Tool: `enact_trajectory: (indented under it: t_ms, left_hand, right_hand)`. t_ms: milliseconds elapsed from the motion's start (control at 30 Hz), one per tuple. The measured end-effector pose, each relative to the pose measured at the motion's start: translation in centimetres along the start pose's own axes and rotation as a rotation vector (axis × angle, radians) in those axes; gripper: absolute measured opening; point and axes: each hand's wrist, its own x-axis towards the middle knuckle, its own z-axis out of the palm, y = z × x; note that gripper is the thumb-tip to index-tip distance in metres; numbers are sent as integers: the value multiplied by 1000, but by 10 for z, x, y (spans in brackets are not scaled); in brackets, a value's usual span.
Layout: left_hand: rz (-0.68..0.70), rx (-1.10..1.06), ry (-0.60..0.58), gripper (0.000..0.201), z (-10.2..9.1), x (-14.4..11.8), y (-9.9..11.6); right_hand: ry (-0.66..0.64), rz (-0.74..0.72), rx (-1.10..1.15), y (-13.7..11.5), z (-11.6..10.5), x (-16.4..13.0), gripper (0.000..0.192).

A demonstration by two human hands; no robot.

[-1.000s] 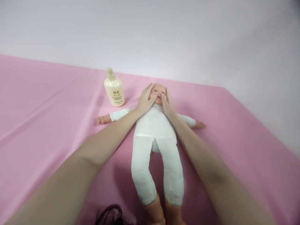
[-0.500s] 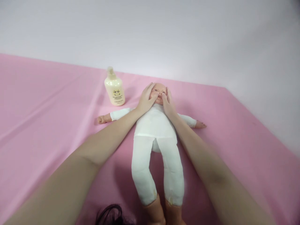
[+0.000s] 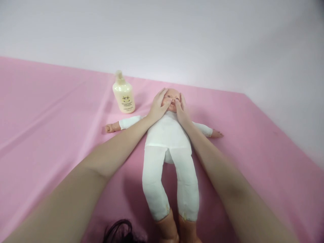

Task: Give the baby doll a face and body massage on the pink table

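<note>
A baby doll with a white cloth body lies on its back, its head away from me and its legs toward me. Cupped along the left side of its head is my left hand, fingers stretched upward and thumb on the face beside the nose. My right hand cups the other side the same way, its thumb also close to the nose. The two thumb tips nearly meet. Both palms hide the cheeks and sides of the head. Nothing else is in either hand.
A cream pump bottle with a cow picture stands left of the doll's head, above its outstretched arm. Pink cloth with creases covers the table. Dark hair-like strands show at the bottom edge. Behind is a pale wall.
Both hands stay on the doll's head, with the thumbs shifted very slightly at most. The whole view has moved a touch; doll and bottle remain in place.
</note>
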Motion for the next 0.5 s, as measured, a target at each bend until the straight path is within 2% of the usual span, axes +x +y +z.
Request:
enact_trajectory:
  t_ms: [500]
  left_hand:
    - [-2, -7, -10, 74, 0, 0, -3]
  right_hand:
    - [2, -15, -15, -1, -1, 0, 96]
